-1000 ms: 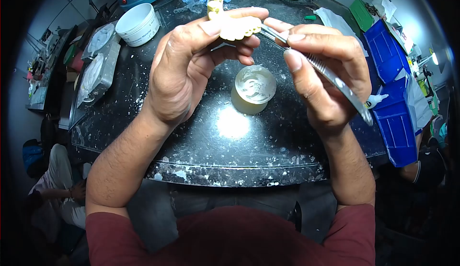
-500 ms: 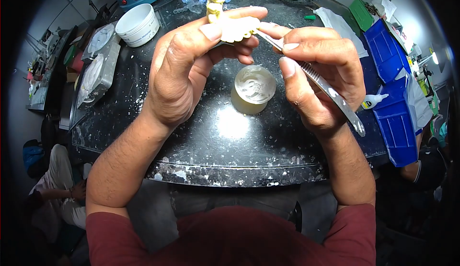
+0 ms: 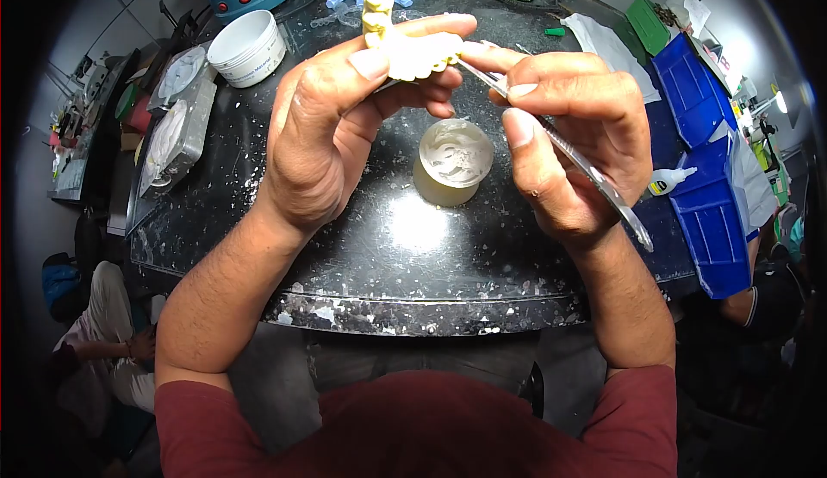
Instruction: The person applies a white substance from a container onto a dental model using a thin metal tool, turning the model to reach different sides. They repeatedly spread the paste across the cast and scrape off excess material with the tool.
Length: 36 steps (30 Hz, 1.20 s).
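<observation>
Dental cast [image 3: 419, 56] — pinched in the left hand [image 3: 314, 133] — lies forward-left of the right hand [image 3: 603, 121], whose pinched metal tool [image 3: 594, 175] slants to the cast's right end.

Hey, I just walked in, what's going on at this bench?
A person at a dark, speckled bench is working on a pale yellow tooth model. Their left grip holds it up, while the right grip holds a slim metal tool with its tip right at one end of the model; I can't tell whether it's touching. A round cup with whitish residue on top stands on the bench between the forearms.
</observation>
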### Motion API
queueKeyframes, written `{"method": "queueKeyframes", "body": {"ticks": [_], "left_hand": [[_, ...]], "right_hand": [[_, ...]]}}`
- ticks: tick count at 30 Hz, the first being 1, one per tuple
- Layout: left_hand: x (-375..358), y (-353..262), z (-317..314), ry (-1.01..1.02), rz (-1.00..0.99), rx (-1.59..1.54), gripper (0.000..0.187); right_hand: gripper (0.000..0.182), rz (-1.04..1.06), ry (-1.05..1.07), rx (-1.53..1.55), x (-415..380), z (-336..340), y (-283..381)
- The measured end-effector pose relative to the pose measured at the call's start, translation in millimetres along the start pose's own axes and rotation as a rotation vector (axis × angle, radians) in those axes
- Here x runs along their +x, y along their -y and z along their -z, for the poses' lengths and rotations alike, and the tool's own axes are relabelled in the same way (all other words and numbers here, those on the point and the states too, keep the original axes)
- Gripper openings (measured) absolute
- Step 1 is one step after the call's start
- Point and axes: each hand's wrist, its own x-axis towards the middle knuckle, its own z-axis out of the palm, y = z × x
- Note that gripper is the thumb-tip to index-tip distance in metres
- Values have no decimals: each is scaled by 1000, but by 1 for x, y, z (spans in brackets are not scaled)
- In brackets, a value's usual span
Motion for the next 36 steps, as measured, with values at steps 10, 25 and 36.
{"method": "queueKeyframes", "body": {"ticks": [10, 25, 36], "left_hand": [[0, -2, -8, -78, 28, 73, 63], [-1, -2, -7, -44, 10, 94, 61], [0, -4, -5, -22, -45, 220, 61]], "right_hand": [[27, 34, 255, -125, 0, 8, 6], [24, 79, 197, -100, 3, 1, 4], [23, 16, 93, -75, 1, 0, 5]]}}
